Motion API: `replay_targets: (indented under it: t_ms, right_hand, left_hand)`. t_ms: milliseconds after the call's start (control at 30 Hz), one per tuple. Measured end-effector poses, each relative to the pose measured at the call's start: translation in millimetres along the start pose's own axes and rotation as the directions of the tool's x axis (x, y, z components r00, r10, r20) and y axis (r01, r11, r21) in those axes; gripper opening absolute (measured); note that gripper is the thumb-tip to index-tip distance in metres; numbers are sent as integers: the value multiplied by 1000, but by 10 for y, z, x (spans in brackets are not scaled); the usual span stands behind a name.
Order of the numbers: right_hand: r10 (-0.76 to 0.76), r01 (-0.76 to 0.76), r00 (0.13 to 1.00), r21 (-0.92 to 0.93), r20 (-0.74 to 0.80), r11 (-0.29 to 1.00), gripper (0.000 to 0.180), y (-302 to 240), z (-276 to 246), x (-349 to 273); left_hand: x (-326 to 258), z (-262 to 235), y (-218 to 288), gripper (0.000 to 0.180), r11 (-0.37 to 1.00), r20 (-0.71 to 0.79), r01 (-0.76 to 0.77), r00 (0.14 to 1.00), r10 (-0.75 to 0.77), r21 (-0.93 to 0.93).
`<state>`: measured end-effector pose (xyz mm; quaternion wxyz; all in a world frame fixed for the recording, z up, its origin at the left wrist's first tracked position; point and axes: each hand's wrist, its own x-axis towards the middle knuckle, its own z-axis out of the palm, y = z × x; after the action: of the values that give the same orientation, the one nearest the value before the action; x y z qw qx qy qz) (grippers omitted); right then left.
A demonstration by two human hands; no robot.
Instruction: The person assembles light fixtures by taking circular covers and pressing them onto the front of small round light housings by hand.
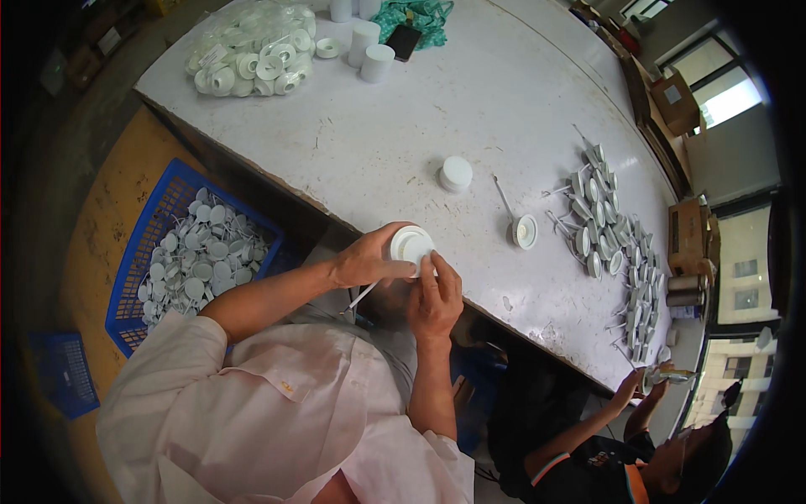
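Hold it steady
My left fingers (pixel 395 268) grip this round white plastic housing (pixel 412 244), right fingers (pixel 431 284) touch its near-right rim (can't tell if pinching). I'd press evenly.

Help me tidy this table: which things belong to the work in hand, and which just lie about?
Likely the work:
white round piece, held in left hand, right hand touching it
filled blue basket
round pieces on the table
bag of white parts

Apparently just lying about:
dark phone
green cloth
cardboard box
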<state>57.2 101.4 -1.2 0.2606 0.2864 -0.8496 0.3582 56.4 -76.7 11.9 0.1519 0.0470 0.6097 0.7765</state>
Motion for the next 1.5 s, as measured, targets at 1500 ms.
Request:
replay_targets:
  t_ms: [1500]
  right_hand:
    - [427,-516,834,-223,-349,827,81,1666,-206,401]
  left_hand:
    - [-1169,-1763,-1012,50,999,-785,12,619,-33,-32]
